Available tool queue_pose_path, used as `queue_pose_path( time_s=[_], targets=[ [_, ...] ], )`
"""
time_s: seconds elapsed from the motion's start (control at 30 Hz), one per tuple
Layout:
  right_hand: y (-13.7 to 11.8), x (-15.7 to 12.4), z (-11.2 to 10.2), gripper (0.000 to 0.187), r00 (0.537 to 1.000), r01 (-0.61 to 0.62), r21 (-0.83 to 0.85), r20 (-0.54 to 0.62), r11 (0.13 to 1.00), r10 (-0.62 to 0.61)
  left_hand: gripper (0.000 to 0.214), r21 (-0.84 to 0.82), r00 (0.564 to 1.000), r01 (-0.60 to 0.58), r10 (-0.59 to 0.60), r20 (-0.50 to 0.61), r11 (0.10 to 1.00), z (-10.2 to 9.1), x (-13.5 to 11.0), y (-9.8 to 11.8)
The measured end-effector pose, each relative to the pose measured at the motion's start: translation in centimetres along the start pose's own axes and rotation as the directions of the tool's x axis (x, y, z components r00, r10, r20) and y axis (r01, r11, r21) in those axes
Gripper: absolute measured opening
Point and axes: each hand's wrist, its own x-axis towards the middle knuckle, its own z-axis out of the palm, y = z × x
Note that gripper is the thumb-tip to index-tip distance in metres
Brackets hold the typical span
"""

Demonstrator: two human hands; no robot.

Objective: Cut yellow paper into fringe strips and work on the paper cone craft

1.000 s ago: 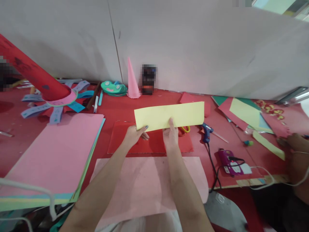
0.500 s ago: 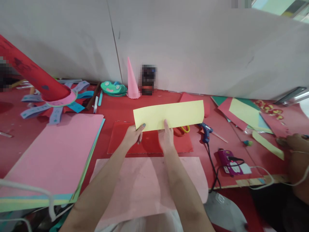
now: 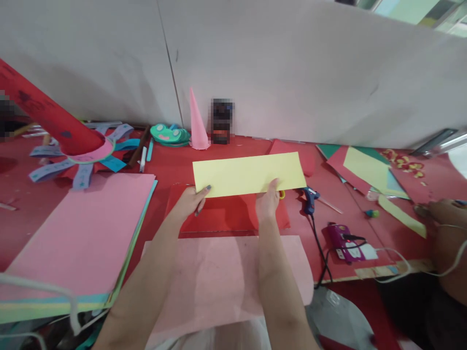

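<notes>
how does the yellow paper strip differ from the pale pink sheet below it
The yellow paper strip is long and narrow, the pale pink sheet broad. The strip is held up by the left hand and right hand; the sheet lies flat. Both are plain paper.

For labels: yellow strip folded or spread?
Spread: yellow strip is one flat rectangle, no crease; left hand and right hand hold its edge.

Two yellow strips [image 3: 248, 173] [image 3: 401, 216] — one pink cone [image 3: 197, 121], one glue gun [image 3: 308, 198]
</notes>
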Motion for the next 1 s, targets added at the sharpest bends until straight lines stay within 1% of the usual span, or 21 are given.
queue_pose_path(
  time_s=[0.03, 0.1, 0.2, 0.3, 0.37, 0.47, 0.53, 0.6, 0.7, 0.73, 0.77, 0.9, 1.0],
  targets=[
    [-0.4, 0.3, -0.1, 0.040, 0.998, 0.010, 0.035, -0.057, 0.999, -0.008, 0.066, 0.003, 1.000, 0.003, -0.003, 0.001, 1.000, -0.5, 0.0, -0.1],
    [-1.0, 0.8, -0.2, 0.039, 0.995, 0.034, 0.097, -0.093, 0.995, -0.025, 0.066, 0.009, 1.000, -0.005, 0.005, 0.003, 1.000, -1.6, 0.0, -0.4],
    [-1.3, 1.6, -0.6, 0.041, 0.996, 0.068, 0.107, -0.067, 0.992, -0.061, 0.065, 0.014, 1.000, -0.018, 0.018, 0.005, 1.000, -2.9, -0.1, -0.8],
    [-1.0, 2.3, -1.0, 0.043, 0.996, 0.082, 0.105, -0.055, 0.991, -0.077, 0.063, 0.015, 1.000, -0.016, 0.016, 0.005, 1.000, -3.5, -0.3, -1.0],
    [-0.8, 2.5, -1.3, 0.045, 0.997, 0.073, 0.126, -0.048, 0.989, -0.067, 0.063, 0.021, 1.000, -0.011, 0.011, 0.007, 1.000, -3.5, -0.3, -0.9],
    [-1.0, 2.5, -1.4, 0.048, 0.998, 0.058, 0.164, 0.015, 0.985, -0.062, 0.063, 0.011, 1.000, -0.007, 0.007, 0.002, 1.000, -3.2, -0.3, -0.7],
    [-1.2, 2.3, -1.2, 0.051, 0.996, 0.048, 0.175, 0.060, 0.983, -0.059, 0.063, -0.005, 1.000, -0.014, 0.014, -0.003, 1.000, -2.9, -0.3, -0.6],
    [-1.1, 2.0, -0.8, 0.051, 0.996, 0.032, 0.179, 0.078, 0.983, -0.046, 0.063, -0.013, 1.000, -0.016, 0.016, -0.008, 1.000, -2.6, -0.3, -0.4],
    [-0.4, 1.2, 0.1, 0.044, 0.997, -0.008, 0.168, 0.073, 0.986, -0.004, 0.064, -0.011, 1.000, -0.005, 0.005, -0.008, 1.000, -2.2, -0.3, -0.2],
    [0.0, 0.9, 0.3, 0.041, 0.992, -0.047, 0.158, 0.120, 0.986, 0.028, 0.064, -0.011, 1.000, -0.002, 0.002, -0.011, 1.000, -2.2, -0.2, -0.1],
    [0.3, 0.6, 0.5, 0.041, 0.987, -0.051, 0.156, 0.157, 0.986, 0.026, 0.065, -0.014, 1.000, 0.000, 0.000, -0.016, 1.000, -2.1, -0.2, -0.1],
    [1.0, -0.2, 0.8, 0.044, 0.985, -0.064, 0.125, 0.167, 0.990, 0.043, 0.067, -0.092, 1.000, -0.010, 0.008, -0.021, 0.996, -2.1, 0.3, -0.7],
    [1.1, -0.2, 0.6, 0.040, 0.969, -0.104, 0.058, 0.232, 0.993, 0.088, 0.065, -0.155, 1.000, -0.017, 0.017, -0.001, 0.988, -1.9, 0.8, -1.4]
  ],
)
